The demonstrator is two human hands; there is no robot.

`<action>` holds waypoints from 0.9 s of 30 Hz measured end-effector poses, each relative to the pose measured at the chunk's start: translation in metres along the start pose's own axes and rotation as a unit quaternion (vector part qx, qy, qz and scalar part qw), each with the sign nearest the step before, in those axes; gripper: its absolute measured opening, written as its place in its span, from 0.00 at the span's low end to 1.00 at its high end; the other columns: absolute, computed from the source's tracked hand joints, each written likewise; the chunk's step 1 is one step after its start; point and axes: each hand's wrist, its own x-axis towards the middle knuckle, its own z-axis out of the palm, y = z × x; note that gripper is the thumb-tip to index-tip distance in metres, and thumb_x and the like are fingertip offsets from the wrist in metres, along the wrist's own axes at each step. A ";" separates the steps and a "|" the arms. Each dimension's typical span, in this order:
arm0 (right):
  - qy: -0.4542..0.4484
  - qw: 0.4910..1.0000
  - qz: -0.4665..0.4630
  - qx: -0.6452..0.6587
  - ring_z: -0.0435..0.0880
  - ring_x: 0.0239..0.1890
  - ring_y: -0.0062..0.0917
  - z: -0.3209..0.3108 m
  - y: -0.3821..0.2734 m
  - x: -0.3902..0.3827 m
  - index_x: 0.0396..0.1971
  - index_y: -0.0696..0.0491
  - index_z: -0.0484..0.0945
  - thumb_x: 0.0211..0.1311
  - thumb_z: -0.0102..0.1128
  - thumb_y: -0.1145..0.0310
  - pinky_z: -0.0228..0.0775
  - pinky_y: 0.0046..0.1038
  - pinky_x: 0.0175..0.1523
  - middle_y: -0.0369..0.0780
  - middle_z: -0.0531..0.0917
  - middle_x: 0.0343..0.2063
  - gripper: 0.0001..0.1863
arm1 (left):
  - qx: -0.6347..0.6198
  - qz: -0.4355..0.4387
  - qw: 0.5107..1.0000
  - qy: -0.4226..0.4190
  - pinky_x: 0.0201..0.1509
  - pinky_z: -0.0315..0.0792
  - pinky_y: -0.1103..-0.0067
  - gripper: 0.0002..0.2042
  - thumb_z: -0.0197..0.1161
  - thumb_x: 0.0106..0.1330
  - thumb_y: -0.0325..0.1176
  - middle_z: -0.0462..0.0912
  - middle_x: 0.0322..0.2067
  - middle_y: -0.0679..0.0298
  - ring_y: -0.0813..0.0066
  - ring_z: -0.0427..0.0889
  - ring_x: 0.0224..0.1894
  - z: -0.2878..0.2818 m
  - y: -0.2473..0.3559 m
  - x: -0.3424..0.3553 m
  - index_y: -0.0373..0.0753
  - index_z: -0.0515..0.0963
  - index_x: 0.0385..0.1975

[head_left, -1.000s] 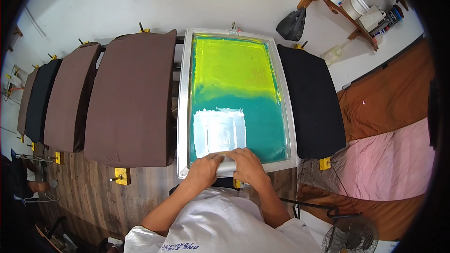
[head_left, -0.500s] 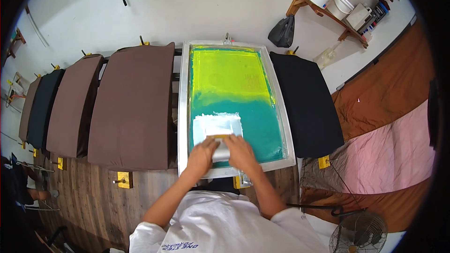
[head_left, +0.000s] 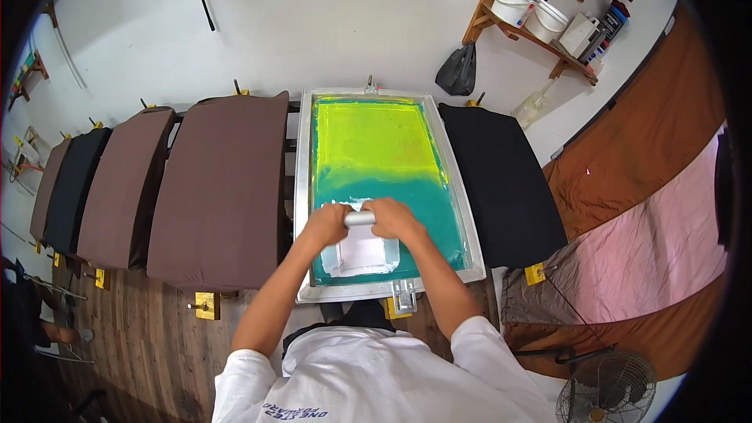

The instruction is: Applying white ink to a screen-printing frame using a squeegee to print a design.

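Note:
Both my hands grip the silver handle of a squeegee [head_left: 361, 218], my left hand [head_left: 326, 225] on its left end and my right hand [head_left: 395, 218] on its right end. The fingers are wrapped round it. Below it lies a screen-printing screen [head_left: 302, 180] with a pale metal frame. Its mesh is green, with a yellow-green area [head_left: 376, 137] over the far half. White ink [head_left: 362, 252] forms a rough-edged patch on the near part, behind the squeegee on my side. The squeegee's blade is hidden by the handle and hands.
Brown fabric-covered boards [head_left: 223, 188] stand in a row to the left, and a black-covered board [head_left: 505, 184] is close on the right. A wall shelf [head_left: 540, 37] holds white tubs, with a black bag [head_left: 457, 70] hanging from it. A fan [head_left: 607, 392] stands at lower right.
My hands have pushed the squeegee away from me across the white patch, from its near side to its far side. More white now shows on my side of the handle. The view has tilted up slightly.

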 end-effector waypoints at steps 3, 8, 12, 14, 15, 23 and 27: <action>-0.013 1.000 0.023 0.006 0.85 0.44 0.44 0.004 -0.005 0.015 0.41 0.47 0.84 0.41 0.61 0.75 0.77 0.44 0.49 0.45 0.87 0.37 0.21 | 0.016 0.005 0.999 -0.036 0.47 0.79 0.63 0.19 0.64 0.50 0.20 0.86 0.36 0.49 0.49 0.85 0.41 -0.001 -0.015 0.012 0.41 0.84 0.44; -0.028 0.998 0.061 0.001 0.85 0.44 0.42 0.005 -0.005 0.011 0.43 0.47 0.84 0.40 0.60 0.76 0.78 0.43 0.48 0.44 0.87 0.39 0.23 | 0.056 0.003 0.998 -0.003 0.47 0.80 0.63 0.23 0.59 0.50 0.17 0.85 0.36 0.47 0.45 0.85 0.38 0.014 -0.007 0.004 0.45 0.84 0.46; -0.013 0.998 0.060 0.001 0.85 0.46 0.41 0.024 -0.014 0.000 0.42 0.46 0.85 0.41 0.62 0.76 0.78 0.44 0.49 0.43 0.86 0.41 0.22 | 0.041 0.005 0.999 0.022 0.47 0.79 0.63 0.25 0.58 0.50 0.17 0.85 0.36 0.48 0.47 0.85 0.38 0.022 -0.012 -0.013 0.48 0.84 0.48; 0.013 0.998 0.056 -0.008 0.84 0.46 0.42 0.031 -0.014 -0.010 0.41 0.48 0.85 0.41 0.66 0.76 0.77 0.44 0.49 0.44 0.85 0.42 0.21 | 0.028 0.004 0.999 0.031 0.46 0.79 0.64 0.26 0.57 0.49 0.16 0.85 0.37 0.48 0.47 0.85 0.37 0.022 0.000 -0.026 0.46 0.84 0.49; 0.013 0.998 0.060 -0.003 0.84 0.46 0.42 0.040 -0.012 -0.018 0.41 0.48 0.85 0.41 0.66 0.76 0.77 0.44 0.49 0.44 0.85 0.42 0.21 | 0.024 -0.003 0.999 0.026 0.45 0.79 0.64 0.26 0.57 0.48 0.16 0.85 0.37 0.48 0.46 0.85 0.37 0.024 0.006 -0.034 0.45 0.84 0.49; 0.042 0.998 0.049 -0.002 0.83 0.47 0.42 0.046 -0.033 -0.090 0.39 0.50 0.85 0.43 0.66 0.78 0.73 0.49 0.49 0.42 0.84 0.39 0.18 | 0.016 0.000 1.000 0.005 0.44 0.79 0.59 0.24 0.60 0.50 0.19 0.85 0.31 0.45 0.46 0.85 0.36 0.038 0.039 -0.091 0.45 0.82 0.50; 0.012 0.998 0.059 0.007 0.85 0.44 0.40 0.041 -0.031 -0.086 0.33 0.50 0.86 0.46 0.64 0.75 0.68 0.51 0.50 0.42 0.87 0.36 0.11 | 0.021 0.010 0.998 -0.063 0.47 0.79 0.60 0.22 0.61 0.50 0.22 0.85 0.33 0.46 0.46 0.85 0.39 0.027 0.033 -0.080 0.44 0.83 0.48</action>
